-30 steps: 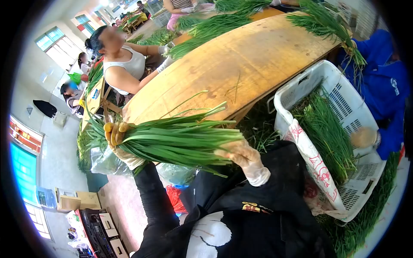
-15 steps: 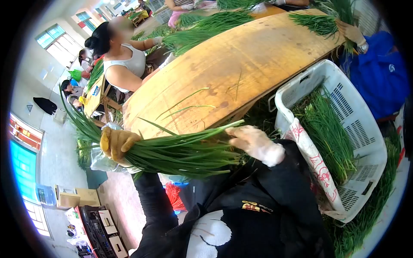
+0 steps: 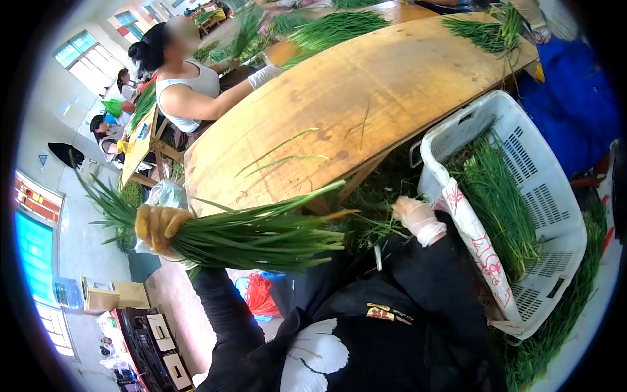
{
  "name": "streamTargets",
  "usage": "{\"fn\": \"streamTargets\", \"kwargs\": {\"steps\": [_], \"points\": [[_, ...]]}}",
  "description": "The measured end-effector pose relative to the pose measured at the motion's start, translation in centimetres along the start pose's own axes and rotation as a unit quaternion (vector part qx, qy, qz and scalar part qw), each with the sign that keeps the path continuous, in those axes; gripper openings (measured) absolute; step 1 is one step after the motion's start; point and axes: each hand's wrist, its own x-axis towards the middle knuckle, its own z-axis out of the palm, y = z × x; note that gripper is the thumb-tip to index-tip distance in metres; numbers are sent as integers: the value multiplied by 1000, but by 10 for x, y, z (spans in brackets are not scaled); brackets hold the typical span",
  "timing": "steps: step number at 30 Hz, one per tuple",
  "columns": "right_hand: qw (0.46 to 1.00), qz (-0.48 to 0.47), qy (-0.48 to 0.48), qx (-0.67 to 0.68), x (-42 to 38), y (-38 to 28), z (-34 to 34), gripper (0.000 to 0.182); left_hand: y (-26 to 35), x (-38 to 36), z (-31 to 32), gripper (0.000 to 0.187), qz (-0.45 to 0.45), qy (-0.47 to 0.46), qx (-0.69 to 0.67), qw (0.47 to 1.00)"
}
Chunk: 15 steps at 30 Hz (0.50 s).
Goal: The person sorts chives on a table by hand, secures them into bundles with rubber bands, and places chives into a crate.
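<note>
My gloved left hand (image 3: 160,230) is wrapped round a thick bunch of Chinese chives (image 3: 261,234), which lies sideways in front of me with its cut ends to the right. The long leaf tips (image 3: 108,202) hang out beyond the left of the fist. My right hand (image 3: 418,219), in a pale glove, is apart from the bunch to the right, its fingers curled in on thin chive scraps (image 3: 382,228). A short pale piece (image 3: 377,257) is just below, over my dark clothing.
A long wooden table (image 3: 339,85) with a few loose leaves stretches ahead. At right stands a white plastic basket (image 3: 568,251) holding chives (image 3: 493,202). Co-workers sit beyond, one in a white top (image 3: 189,91). More chives (image 3: 336,32) lie at the far side.
My right hand has moved right and away from the bunch's cut ends, with green scraps now at its fingers. My left hand has shifted slightly left and down with the bunch.
</note>
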Motion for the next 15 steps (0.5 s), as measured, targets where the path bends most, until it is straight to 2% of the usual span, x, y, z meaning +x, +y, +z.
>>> {"fn": "streamTargets", "kwargs": {"steps": [1,3,4,5,6,7,9,11,12,13,15], "points": [[972,169,-132,-95,1,28,27,19,-1,1,3,19,0,2,0,1000],[914,223,-242,-238,-2,37,23,30,-4,3,6,17,26,-20,-41,999],[947,179,-202,-176,-4,37,22,37,-4,3,6,15,31,-22,-30,999],[972,131,-163,-112,2,-9,-18,46,-2,2,5,15,33,-20,-28,999],[996,-45,-76,34,7,-19,-18,52,1,1,3,15,16,-9,-22,1000],[959,-217,17,179,11,-28,-18,58,2,1,0,15,-2,2,-16,1000],[859,-283,-11,427,23,-70,-31,59,-5,3,-6,13,3,-1,-16,1000],[856,-270,-35,440,27,-97,-30,57,-15,7,-10,14,-3,-48,-3,999],[882,-228,-102,399,29,-101,-34,41,-20,10,-8,13,-15,-48,-11,999],[839,-232,-50,489,30,-104,-19,26,-21,9,-7,13,-15,-48,-11,999],[767,-116,-100,623,26,-105,-11,21,-22,8,-7,14,-6,-3,-39,999]]}}
